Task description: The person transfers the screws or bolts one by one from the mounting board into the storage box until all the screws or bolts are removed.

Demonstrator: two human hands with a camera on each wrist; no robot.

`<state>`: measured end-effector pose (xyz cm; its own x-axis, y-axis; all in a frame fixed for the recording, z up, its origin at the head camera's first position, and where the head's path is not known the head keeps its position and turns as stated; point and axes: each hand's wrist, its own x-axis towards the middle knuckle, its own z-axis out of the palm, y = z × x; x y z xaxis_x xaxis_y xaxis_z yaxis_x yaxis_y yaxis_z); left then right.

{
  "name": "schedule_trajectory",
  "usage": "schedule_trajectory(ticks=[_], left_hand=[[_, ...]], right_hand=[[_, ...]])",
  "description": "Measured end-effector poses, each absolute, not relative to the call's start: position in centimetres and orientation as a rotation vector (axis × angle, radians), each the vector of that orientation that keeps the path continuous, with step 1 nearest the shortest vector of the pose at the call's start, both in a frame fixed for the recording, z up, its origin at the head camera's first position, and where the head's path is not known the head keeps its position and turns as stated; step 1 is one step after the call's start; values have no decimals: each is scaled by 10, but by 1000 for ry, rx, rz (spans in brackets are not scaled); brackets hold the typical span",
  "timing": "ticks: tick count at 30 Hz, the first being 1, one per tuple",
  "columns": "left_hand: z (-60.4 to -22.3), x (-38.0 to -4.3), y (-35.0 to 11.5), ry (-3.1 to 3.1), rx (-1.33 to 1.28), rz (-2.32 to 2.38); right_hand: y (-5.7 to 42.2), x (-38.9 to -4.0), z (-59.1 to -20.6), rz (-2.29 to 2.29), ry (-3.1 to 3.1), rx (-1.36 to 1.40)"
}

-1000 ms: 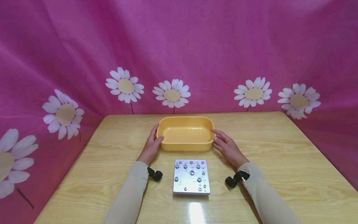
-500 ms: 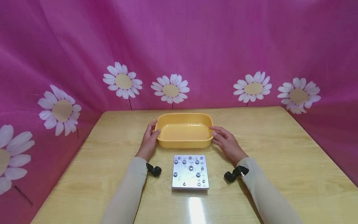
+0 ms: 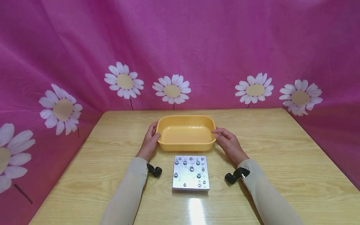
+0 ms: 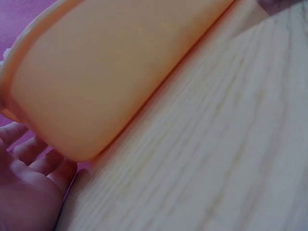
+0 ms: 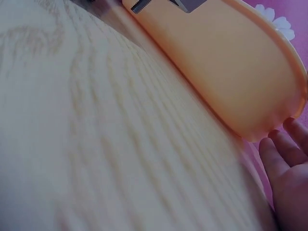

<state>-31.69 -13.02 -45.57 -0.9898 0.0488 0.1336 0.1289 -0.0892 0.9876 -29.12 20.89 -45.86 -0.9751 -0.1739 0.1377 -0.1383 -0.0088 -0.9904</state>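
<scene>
A yellow rectangular tray (image 3: pixel 185 147) with rounded corners and nothing inside stands near the far side of the wooden table, between the two hands. My left hand (image 3: pixel 149 142) holds its left end, thumb at the near rim and fingers round the outside; in the left wrist view several fingers (image 4: pixel 30 149) lie at the outer wall. At the other end my right hand (image 3: pixel 229 143) holds the rim, one finger reaching over it and the thumb close below. Nearer the person lies a square silver metal plate (image 3: pixel 182 178) with several bolts set in it; neither hand touches it.
The wooden table (image 3: pixel 281 150) carries both items. A pink cloth (image 3: pixel 197 47) with white daisies walls the back and sides. Black wrist cameras (image 3: pixel 155 171) jut inward from both sleeves. Dark metal with a threaded piece (image 5: pixel 141 6) shows at the top of the right wrist view.
The tray has come slightly toward the person, narrowing the gap to the metal plate, with both hands staying at its ends. The head view has tilted a little.
</scene>
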Motion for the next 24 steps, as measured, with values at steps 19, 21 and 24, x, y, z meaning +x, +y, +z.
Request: schedule_trajectory(ticks=[19,21,24], left_hand=[[-453,-317,-130,-2038,-152,-2337],[-453,-317,-130,-2037,-155,-2340],[-454,-318,-130,-2033,-156,-2342]], right_hand=[[208,-288,-460,-2283,2065,-381],[208,-288,-459,-2281,2071,-388],[208,-289,-458,-2262,2088,-388]])
